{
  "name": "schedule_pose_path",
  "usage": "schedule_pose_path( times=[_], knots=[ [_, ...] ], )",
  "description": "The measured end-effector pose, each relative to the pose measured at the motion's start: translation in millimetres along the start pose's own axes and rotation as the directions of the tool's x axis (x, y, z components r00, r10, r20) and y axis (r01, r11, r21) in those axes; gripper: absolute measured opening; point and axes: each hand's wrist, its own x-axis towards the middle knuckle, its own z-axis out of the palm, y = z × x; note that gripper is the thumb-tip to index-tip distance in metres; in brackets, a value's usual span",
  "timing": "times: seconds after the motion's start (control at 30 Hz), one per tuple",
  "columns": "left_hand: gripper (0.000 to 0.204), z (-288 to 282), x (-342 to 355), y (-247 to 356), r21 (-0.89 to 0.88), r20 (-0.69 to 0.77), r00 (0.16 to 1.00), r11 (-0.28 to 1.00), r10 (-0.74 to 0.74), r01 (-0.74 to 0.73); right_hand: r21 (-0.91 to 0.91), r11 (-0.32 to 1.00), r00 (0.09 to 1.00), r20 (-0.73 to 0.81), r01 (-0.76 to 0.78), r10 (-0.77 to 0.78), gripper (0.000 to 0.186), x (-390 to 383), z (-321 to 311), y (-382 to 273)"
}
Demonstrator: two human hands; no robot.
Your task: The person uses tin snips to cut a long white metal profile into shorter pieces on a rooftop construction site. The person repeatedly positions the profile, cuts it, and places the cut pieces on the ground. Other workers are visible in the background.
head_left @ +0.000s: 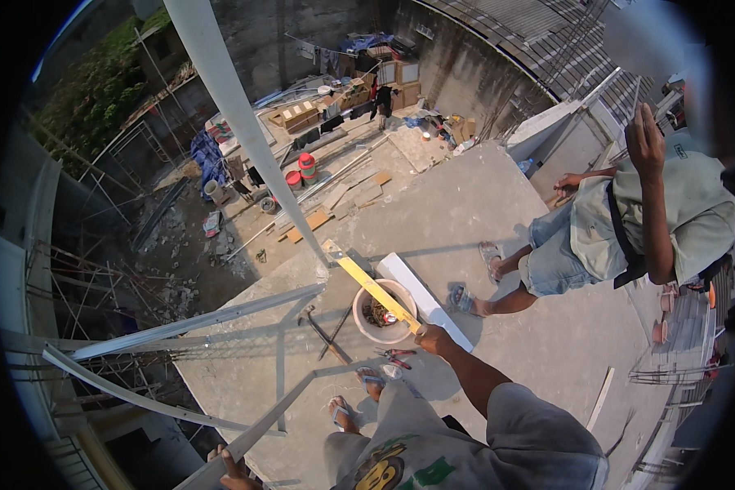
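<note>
My right hand (436, 340) is closed round the near end of a yellow spirit level (369, 284). The level reaches away over a whitish bucket (398, 332) with small metal pieces in it. Its far end is beside the foot of a tall white post (241, 135); I cannot tell if they touch. At the lower left, my left hand (232, 471) grips a long grey metal bar (279, 406). Near my feet lie a hammer (327, 338), another dark long tool (335, 333) crossing it, and red-handled pliers (397, 357).
A white beam (427, 300) lies right of the bucket. A co-worker (629, 216) stands at the right with one hand raised. Metal rails (196, 325) stretch left past the concrete slab's edge (200, 392). Lower ground beyond holds planks, boxes and red buckets (306, 166).
</note>
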Motion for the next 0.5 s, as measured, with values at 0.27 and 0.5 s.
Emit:
schedule_pose_path(
  times=[0.27, 0.5],
  knots=[
    [0.068, 12.5, -3.1, -5.1, 0.02, -0.047, 0.999, 1.0, 0.006, -0.005, 0.039, 0.999, 0.997, -0.074, 0.024, -0.021, 0.041, 22.8, -20.9, -6.9],
    [0.068, 18.4, -7.4, -2.7, 0.013, 0.01, 0.999, 0.999, 0.051, -0.052, -0.361, 0.933, 0.999, 0.032, -0.007, 0.02, 0.053, 1.3, 37.5, 49.4]
  ],
)
